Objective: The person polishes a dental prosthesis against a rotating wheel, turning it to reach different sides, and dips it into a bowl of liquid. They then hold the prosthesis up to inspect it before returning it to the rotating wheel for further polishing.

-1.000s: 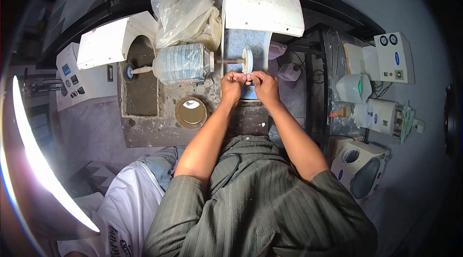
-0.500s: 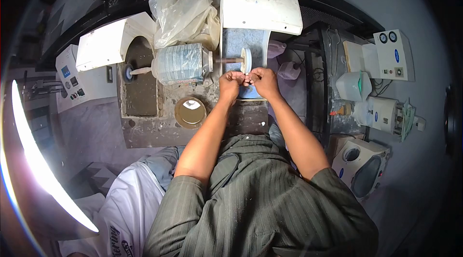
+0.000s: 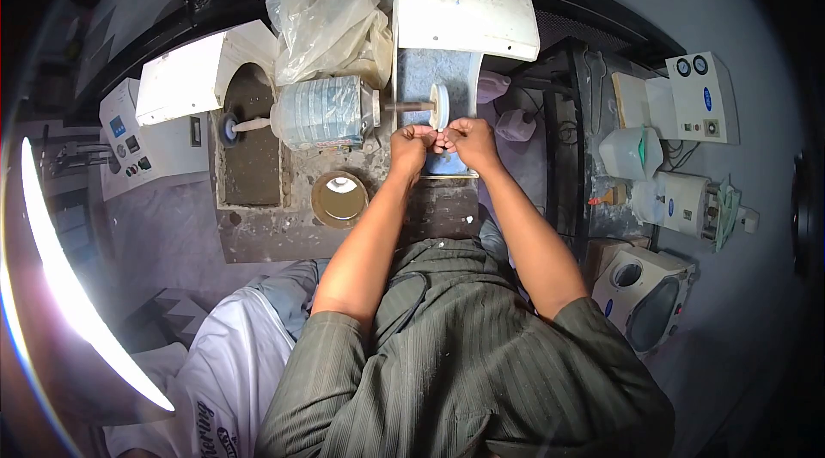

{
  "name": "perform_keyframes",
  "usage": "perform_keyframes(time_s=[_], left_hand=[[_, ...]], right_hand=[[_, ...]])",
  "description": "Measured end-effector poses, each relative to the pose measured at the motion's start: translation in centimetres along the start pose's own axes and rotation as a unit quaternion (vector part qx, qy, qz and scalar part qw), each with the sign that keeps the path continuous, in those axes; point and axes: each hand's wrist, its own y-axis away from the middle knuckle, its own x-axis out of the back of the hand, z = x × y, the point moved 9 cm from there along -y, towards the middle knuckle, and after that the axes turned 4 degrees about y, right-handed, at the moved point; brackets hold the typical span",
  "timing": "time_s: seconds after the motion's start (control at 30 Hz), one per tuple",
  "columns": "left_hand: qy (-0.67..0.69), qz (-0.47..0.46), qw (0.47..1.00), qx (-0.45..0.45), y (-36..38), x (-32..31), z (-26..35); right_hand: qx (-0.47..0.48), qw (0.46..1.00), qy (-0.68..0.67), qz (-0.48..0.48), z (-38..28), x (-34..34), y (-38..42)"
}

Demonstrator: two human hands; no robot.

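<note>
My left hand (image 3: 411, 150) and my right hand (image 3: 470, 145) meet just below a pale round wheel (image 3: 440, 107) on the shaft of a bench motor (image 3: 318, 112). The fingers of both hands are pinched together on something small at the wheel's lower edge, too small and hidden to make out. Behind the wheel and under my hands lies a blue-lined tray (image 3: 436, 71) beneath a white hood (image 3: 464, 18).
Left of the motor, a second wheel (image 3: 229, 128) sits in a hooded basin (image 3: 251, 202). A round bowl (image 3: 339, 219) rests nearer me. Plastic bags (image 3: 322, 33) lie behind the motor. Machines (image 3: 706, 101) stand at right. Another person's white-clothed body (image 3: 236, 346) is at lower left.
Both hands have shifted very slightly at the wheel's lower edge. Their pinched hold looks the same.
</note>
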Motion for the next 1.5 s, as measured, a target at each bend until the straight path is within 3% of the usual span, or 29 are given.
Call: perform_keyframes(time_s=[1.5], left_hand=[[-0.001,-0.008,1.0,0.003,-0.7,0.4,-0.6]], right_hand=[[-0.021,1.0,-0.013,0.001,-0.1,-0.1,0.2]])
